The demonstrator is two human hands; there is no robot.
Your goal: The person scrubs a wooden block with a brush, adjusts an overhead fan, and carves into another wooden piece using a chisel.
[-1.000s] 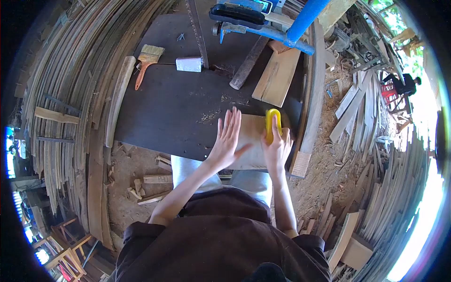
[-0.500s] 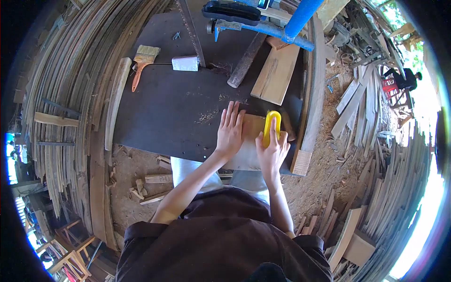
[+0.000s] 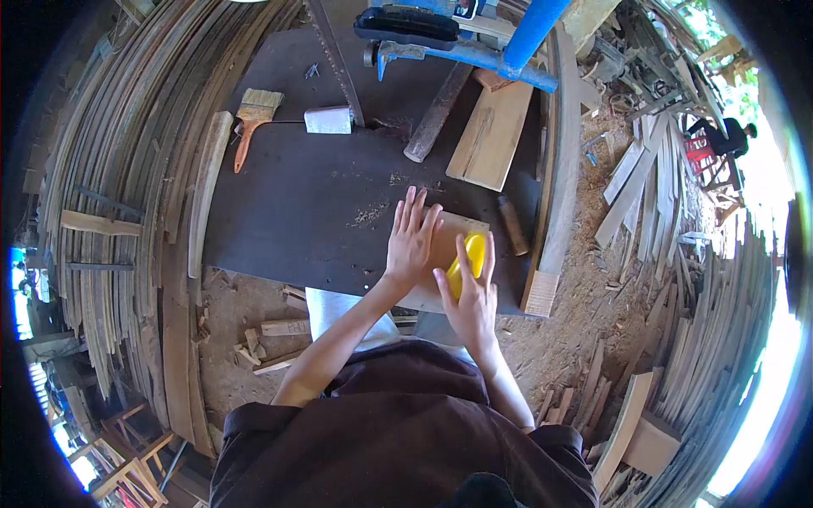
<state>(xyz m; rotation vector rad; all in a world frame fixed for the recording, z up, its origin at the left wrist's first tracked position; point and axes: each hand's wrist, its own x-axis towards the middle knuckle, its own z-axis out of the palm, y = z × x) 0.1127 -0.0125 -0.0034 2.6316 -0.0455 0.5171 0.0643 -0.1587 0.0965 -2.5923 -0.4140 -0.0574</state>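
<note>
Work on the flat, pale-brown board (image 3: 450, 242) appears under way, with the finished and remaining portions indistinguishable. The board lies at 5 o'clock on the dark counter (image 3: 279, 195); its surface finish is unclear. Left hand (image 3: 410, 243): fingers slightly apart, palm down at the board's 9 o'clock edge. Right hand (image 3: 474, 311): closed around the yellow block (image 3: 477, 247), upon the board towards 3 o'clock.

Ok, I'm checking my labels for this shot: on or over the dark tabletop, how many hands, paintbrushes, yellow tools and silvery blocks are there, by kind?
Hands: 2 (left hand, right hand)
Paintbrush: 1
Yellow tool: 1
Silvery block: 1
Total: 5
</note>
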